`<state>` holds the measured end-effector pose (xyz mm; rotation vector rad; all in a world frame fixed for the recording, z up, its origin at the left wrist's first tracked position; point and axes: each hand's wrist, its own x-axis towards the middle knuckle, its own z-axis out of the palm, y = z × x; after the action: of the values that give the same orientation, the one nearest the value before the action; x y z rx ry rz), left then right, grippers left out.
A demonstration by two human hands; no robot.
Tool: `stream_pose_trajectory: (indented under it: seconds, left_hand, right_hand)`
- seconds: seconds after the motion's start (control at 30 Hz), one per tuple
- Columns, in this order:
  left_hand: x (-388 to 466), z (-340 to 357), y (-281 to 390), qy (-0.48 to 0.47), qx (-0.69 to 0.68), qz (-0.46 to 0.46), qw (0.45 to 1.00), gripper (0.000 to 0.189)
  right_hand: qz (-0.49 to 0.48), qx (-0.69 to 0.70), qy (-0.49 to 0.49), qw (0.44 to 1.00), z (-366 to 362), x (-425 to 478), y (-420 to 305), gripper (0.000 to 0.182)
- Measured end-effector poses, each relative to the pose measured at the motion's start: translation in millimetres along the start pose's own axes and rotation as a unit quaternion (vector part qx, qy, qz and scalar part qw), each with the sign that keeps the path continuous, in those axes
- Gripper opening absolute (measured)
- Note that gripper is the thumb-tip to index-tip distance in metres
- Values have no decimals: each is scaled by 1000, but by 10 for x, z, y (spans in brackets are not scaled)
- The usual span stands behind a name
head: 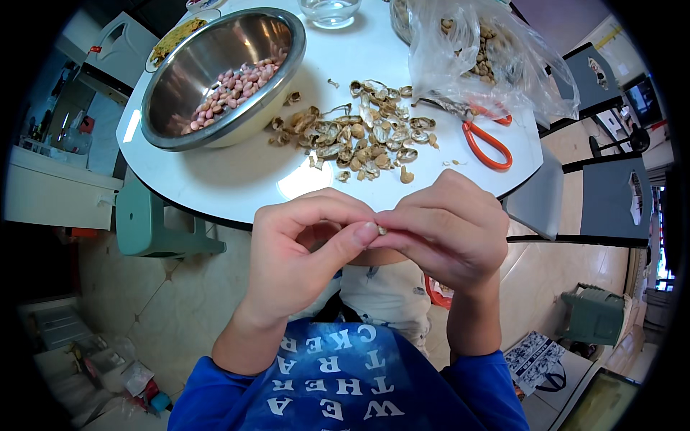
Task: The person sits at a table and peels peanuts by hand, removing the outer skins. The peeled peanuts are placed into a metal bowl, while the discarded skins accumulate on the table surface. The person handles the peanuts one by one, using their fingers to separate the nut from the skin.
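My left hand (294, 256) and my right hand (455, 226) meet at their fingertips in front of the table edge. Between them they pinch a small peanut (382, 230), mostly hidden by the fingers; whether it is still in its shell I cannot tell. Beyond the hands, a heap of broken peanut shells (372, 132) lies on the white table (237, 180). To its left, a stainless steel bowl (178, 81) holds pinkish shelled peanuts (234, 91). Pliers with red-orange handles (488, 145) rest to the right of the shells.
A clear plastic bag (447, 59) of unshelled peanuts sits at the back right, partly over the pliers. A glass bowl (330, 13) and a plate of food (178, 40) stand at the back. Beside the table are a green stool (140, 215) and grey chairs (614, 199).
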<state>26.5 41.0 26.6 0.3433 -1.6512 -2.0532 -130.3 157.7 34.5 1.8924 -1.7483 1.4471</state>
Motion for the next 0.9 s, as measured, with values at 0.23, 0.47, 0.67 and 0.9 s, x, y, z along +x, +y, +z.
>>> stream_pose_trajectory:
  seconds: [0.23, 0.47, 0.67, 0.9]
  left_hand:
    - [-9, 11, -5, -5, 43, 10, 999, 8]
    - [-33, 74, 62, -7, 13, -43, 999, 7]
    - [-24, 19, 68, -45, 39, -58, 996, 6]
    - [-35, 74, 84, -27, 14, -63, 998, 5]
  right_hand:
    - [-40, -62, -7, 997, -12, -24, -7, 22]
    - [-52, 8, -17, 998, -41, -76, 65, 19]
    - [-91, -10, -52, 994, -95, -104, 109, 19]
    - [-153, -54, -39, 986, -87, -137, 132, 23]
